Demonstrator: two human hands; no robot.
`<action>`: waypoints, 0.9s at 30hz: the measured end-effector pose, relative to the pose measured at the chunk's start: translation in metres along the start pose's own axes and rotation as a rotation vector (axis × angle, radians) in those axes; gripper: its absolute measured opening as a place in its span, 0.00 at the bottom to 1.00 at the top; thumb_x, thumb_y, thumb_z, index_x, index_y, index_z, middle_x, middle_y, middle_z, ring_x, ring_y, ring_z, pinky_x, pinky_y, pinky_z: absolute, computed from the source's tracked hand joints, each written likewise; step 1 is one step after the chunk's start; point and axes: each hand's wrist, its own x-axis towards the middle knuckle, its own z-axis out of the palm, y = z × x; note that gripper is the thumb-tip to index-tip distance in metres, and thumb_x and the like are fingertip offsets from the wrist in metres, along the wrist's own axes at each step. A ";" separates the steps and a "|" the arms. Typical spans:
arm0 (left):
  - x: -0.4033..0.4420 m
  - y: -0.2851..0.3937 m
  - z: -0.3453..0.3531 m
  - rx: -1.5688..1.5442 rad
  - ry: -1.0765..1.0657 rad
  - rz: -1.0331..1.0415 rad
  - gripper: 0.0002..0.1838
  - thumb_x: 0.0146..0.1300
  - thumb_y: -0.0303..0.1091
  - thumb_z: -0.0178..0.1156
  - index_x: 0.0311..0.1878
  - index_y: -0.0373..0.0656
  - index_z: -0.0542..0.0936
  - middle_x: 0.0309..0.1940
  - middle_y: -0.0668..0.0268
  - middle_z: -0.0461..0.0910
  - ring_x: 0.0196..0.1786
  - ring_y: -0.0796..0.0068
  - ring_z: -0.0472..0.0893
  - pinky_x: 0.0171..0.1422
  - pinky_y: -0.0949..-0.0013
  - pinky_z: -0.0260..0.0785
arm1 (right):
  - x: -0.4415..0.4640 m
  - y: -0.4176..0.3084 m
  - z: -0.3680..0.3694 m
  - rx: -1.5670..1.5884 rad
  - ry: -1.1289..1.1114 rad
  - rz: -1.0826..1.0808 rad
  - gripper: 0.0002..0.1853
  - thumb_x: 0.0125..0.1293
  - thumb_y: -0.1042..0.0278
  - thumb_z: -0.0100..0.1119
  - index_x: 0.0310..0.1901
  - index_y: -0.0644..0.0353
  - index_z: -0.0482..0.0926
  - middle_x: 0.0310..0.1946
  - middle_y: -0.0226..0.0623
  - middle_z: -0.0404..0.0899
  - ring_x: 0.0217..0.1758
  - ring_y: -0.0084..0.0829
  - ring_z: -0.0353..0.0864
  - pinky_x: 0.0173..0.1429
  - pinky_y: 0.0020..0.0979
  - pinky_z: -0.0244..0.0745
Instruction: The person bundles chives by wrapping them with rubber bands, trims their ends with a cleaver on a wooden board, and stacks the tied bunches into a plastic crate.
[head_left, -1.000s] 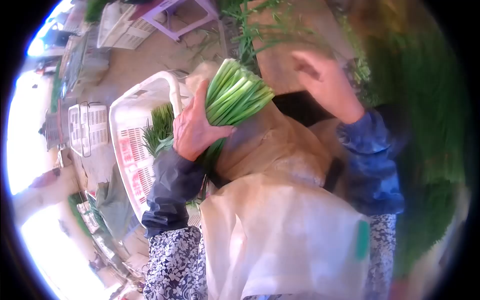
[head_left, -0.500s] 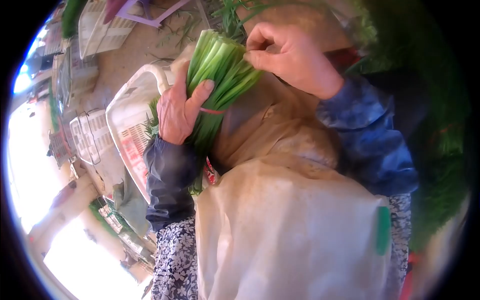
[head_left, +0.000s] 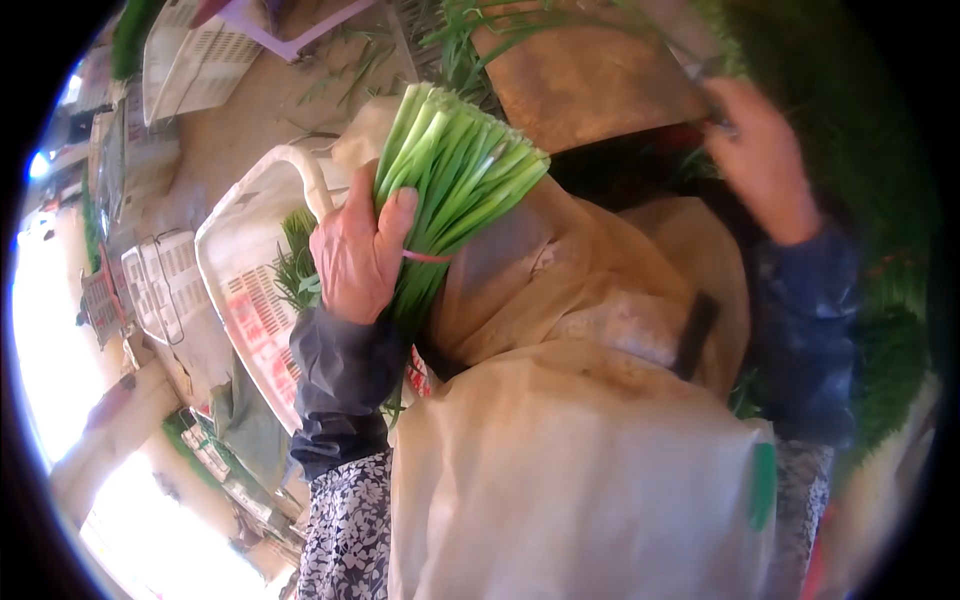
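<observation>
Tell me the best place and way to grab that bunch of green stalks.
I'd grip the bunch near the pink band, coming from the person's left, as the left hand does. Stalks are drawn together there, narrower than the fanned pale ends, so fingers should wrap more easily.

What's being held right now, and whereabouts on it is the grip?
The left hand grips the green bundle partway down, by the pink band. Whether the blurred right hand holds anything can't be told.
</observation>
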 end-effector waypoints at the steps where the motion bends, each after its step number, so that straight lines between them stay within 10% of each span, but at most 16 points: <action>1: -0.001 0.001 0.001 -0.003 -0.001 0.008 0.26 0.71 0.57 0.48 0.57 0.44 0.75 0.26 0.49 0.81 0.33 0.45 0.82 0.38 0.53 0.71 | 0.007 -0.040 0.008 0.368 -0.065 0.100 0.14 0.58 0.68 0.64 0.45 0.62 0.78 0.34 0.47 0.83 0.34 0.42 0.82 0.39 0.37 0.76; 8: -0.008 -0.003 0.004 0.057 0.056 0.030 0.27 0.70 0.55 0.52 0.59 0.41 0.73 0.25 0.49 0.81 0.31 0.46 0.83 0.37 0.54 0.72 | 0.036 -0.127 0.073 1.141 -0.308 0.093 0.06 0.66 0.71 0.63 0.41 0.64 0.78 0.29 0.26 0.78 0.26 0.14 0.73 0.30 0.18 0.68; 12: -0.007 -0.002 0.006 0.058 0.047 0.034 0.27 0.70 0.55 0.52 0.59 0.41 0.74 0.26 0.48 0.81 0.33 0.46 0.83 0.37 0.54 0.72 | 0.037 -0.125 0.069 1.188 -0.250 0.147 0.08 0.57 0.70 0.66 0.30 0.67 0.81 0.23 0.36 0.81 0.27 0.20 0.77 0.33 0.27 0.72; 27: -0.004 0.031 -0.005 0.006 -0.091 0.018 0.29 0.69 0.54 0.54 0.58 0.36 0.73 0.29 0.48 0.81 0.34 0.44 0.82 0.41 0.55 0.72 | -0.020 -0.071 -0.028 1.135 -0.317 0.469 0.00 0.61 0.78 0.62 0.33 0.63 0.81 0.23 0.20 0.77 0.26 0.09 0.71 0.30 0.17 0.65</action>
